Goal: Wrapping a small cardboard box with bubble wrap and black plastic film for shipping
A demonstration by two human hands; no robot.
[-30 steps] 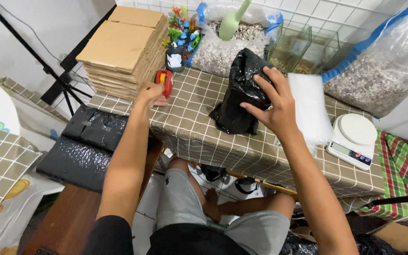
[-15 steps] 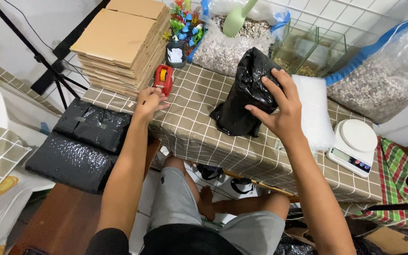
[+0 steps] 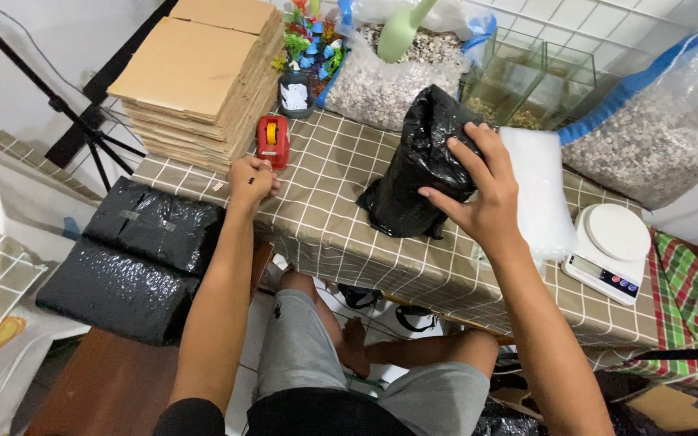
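Upright, glossy black bag (image 3: 418, 165) (crinkled)

Light: bright, even, indoor, from overhead | Glare: white glints on the black bag (image 3: 422, 161) under the right hand (image 3: 478, 198) | Shadows: soft, dark beneath the table below both hands | Focus: sharp | Edges: wide-angle bending, lines bowed outward

Stack of cardboard sheets (image 3: 203, 77), white kitchen scale (image 3: 611, 250), glass tanks (image 3: 527, 81), tripod (image 3: 82, 133), gravel sack (image 3: 656, 129)
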